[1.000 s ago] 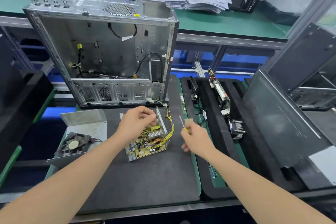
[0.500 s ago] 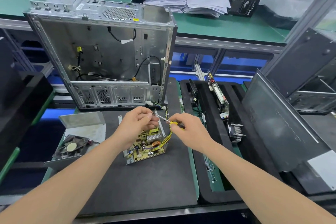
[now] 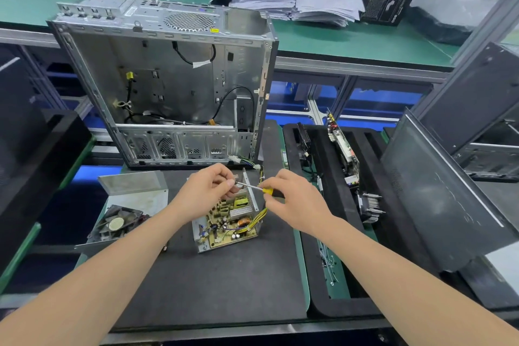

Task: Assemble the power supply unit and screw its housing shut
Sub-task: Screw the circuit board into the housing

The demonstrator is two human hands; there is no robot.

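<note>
1. Swung inward since a second ago: right grip (image 3: 292, 202) and its screwdriver (image 3: 252, 187), then upright and apart from the left grip (image 3: 207, 194). Now laid nearly level, tip met by the left fingertips (image 3: 230, 183).
2. Right grip: curled round the yellow handle, holding the screwdriver. Left grip: narrow, pinching the metal tip. Whether a screw sits there, too small to tell.
3. Power supply (image 3: 227, 222): an open metal tray with its circuit board bare, resting on the dark mat (image 3: 210, 289) near the middle of the table. Directly under and just nearer than both grips, neither touching it as far as can be seen.
4. Long side of the power supply: roughly from the table's near edge toward its far edge, turned a little. Screwdriver shaft: crosswise over the far end, tip pointing left.
5. Lid (image 3: 134, 196) with its fan (image 3: 116, 223): off the tray, toward the table's left edge, closer to the left grip. Housing not yet shut.
6. Likely next: tip tilted downward to a screw hole in the board below, a short drop rather than a reach.
7. Open computer case (image 3: 168, 87): standing beyond, at the mat's far edge.
</note>
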